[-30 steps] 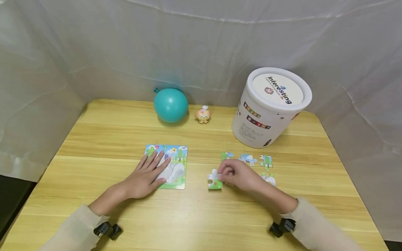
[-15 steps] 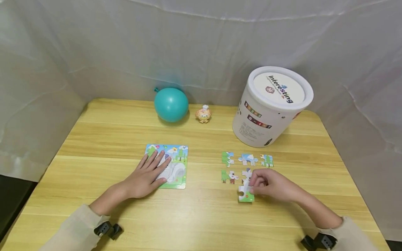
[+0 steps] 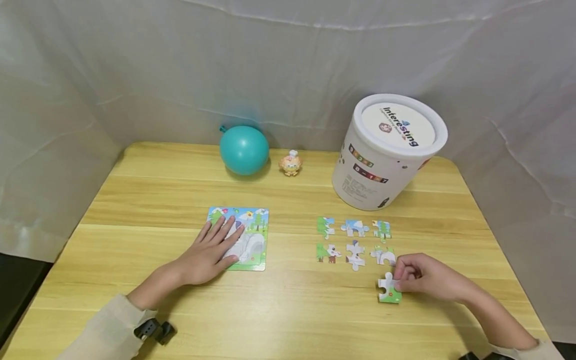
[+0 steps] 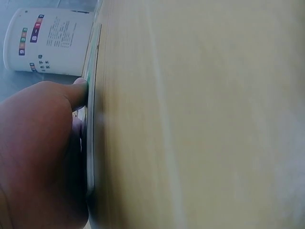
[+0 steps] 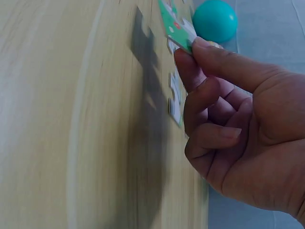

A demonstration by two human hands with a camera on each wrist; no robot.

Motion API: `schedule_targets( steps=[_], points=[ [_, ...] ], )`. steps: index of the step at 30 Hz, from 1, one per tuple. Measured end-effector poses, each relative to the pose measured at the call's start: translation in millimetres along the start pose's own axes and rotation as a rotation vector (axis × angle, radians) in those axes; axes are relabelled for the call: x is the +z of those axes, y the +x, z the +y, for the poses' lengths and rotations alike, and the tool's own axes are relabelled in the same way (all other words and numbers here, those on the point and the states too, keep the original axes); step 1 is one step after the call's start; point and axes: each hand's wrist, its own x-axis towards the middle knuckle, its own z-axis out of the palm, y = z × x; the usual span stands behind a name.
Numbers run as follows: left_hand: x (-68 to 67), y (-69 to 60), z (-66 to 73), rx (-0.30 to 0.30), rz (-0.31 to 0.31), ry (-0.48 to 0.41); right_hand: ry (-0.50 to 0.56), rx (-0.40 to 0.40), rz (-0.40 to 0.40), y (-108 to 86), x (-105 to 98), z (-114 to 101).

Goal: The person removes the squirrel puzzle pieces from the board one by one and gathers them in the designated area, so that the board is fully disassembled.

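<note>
My left hand lies flat with spread fingers on a square puzzle board printed with a grey animal, trees and sky; the palm hides its lower left part. Over at the right, my right hand pinches a jigsaw piece with green grass and a grey patch between thumb and forefinger. In the right wrist view that piece hangs above the table, casting a shadow on it. Just behind it lies a grey-and-green jigsaw piece, the last in a row with a grey middle piece and a green left one.
Farther back is another row of jigsaw pieces. A white lidded bucket stands behind them. Toward the table's back edge are a teal balloon and a small chick figurine. Grey cloth walls off the back and sides.
My right hand has carried the pinched jigsaw piece rightward and nearer to me, uncovering the front row of pieces. The left hand has stayed on the puzzle board.
</note>
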Motion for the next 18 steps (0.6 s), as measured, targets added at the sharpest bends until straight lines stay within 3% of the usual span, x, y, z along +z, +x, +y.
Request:
schedule_targets(
  steps=[5, 9, 18],
  points=[
    [-2.0, 0.7, 0.3, -0.028, -0.037, 0.004, -0.029, 0.01, 0.026, -8.7, -3.0, 7.2],
    [-1.2, 0.2, 0.2, -0.005, -0.006, -0.002, -0.059, 0.038, 0.043, -10.7, -3.7, 10.5],
    [-3.8, 1.5, 2.0, -0.038, -0.049, 0.023, -0.14, 0.089, 0.088, -8.6, -2.7, 12.2]
  ],
)
